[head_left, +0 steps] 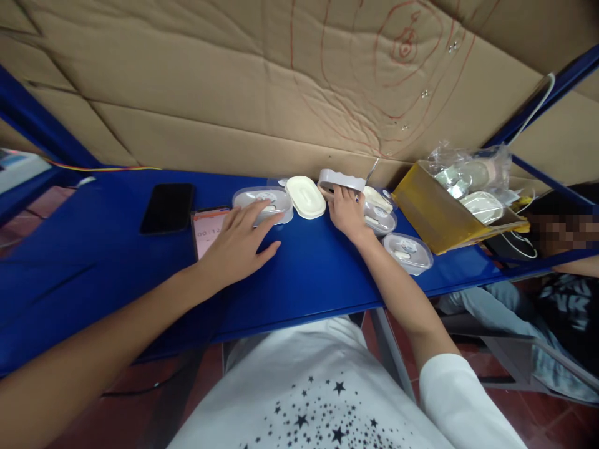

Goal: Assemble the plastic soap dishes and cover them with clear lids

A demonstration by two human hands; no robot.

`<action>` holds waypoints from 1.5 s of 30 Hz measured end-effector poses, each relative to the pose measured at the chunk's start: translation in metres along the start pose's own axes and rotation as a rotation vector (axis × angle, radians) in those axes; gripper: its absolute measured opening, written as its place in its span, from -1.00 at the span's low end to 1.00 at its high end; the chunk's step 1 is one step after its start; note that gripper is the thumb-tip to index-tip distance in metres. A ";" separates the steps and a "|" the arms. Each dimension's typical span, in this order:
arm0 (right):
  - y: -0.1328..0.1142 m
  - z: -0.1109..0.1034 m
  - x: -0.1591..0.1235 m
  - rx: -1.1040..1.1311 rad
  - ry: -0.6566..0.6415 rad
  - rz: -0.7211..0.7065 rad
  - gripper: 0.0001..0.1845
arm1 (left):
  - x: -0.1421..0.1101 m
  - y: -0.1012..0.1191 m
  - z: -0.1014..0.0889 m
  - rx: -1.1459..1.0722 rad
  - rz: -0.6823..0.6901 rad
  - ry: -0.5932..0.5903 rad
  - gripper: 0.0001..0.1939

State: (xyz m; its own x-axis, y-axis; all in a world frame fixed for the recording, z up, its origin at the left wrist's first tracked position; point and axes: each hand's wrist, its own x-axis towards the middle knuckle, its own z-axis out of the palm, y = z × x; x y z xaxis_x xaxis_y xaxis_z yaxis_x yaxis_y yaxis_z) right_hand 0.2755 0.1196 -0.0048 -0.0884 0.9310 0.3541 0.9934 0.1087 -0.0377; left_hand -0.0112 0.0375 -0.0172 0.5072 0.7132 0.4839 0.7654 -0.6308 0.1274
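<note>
My left hand (238, 240) lies flat on the blue table (93, 262), fingers stretched out, its fingertips resting on a clear plastic tray with white parts (277, 198). My right hand (345, 211) is closed round a white plastic piece (340, 180) near the cardboard wall. Between the hands sits a cream oval lid (306, 196). Two more clear trays (408, 252) (382, 218) lie to the right of my right hand.
A black phone (167, 207) and a pink-screened device (208, 231) lie left of my left hand. A yellow cardboard box (435, 215) with bagged parts (468, 168) stands at the right. Another person sits at the far right. Cardboard backs the table.
</note>
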 end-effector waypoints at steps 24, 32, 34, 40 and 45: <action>-0.019 0.003 -0.020 0.177 0.085 -0.262 -0.18 | -0.003 0.003 0.002 -0.029 0.079 -0.029 -0.47; -0.026 0.007 -0.016 0.048 -0.013 -0.250 -0.37 | -0.003 0.002 0.004 -0.042 0.099 -0.058 -0.50; -0.025 0.006 -0.015 0.034 -0.007 -0.218 -0.41 | -0.004 0.002 0.004 -0.042 0.096 -0.066 -0.52; -0.024 0.006 -0.011 0.051 -0.042 -0.258 -0.66 | -0.004 0.003 0.004 -0.030 0.106 -0.072 -0.54; -0.016 -0.026 -0.025 0.111 -0.145 -0.348 -0.80 | -0.004 0.004 0.001 -0.071 0.106 -0.063 -0.56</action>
State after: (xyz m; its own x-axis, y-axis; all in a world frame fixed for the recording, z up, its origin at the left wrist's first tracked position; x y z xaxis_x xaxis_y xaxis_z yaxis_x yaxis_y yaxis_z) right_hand 0.2642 0.0858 0.0117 -0.4362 0.8703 0.2286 0.8887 0.4565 -0.0425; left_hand -0.0095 0.0324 -0.0189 0.6090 0.6579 0.4431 0.6775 -0.7219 0.1406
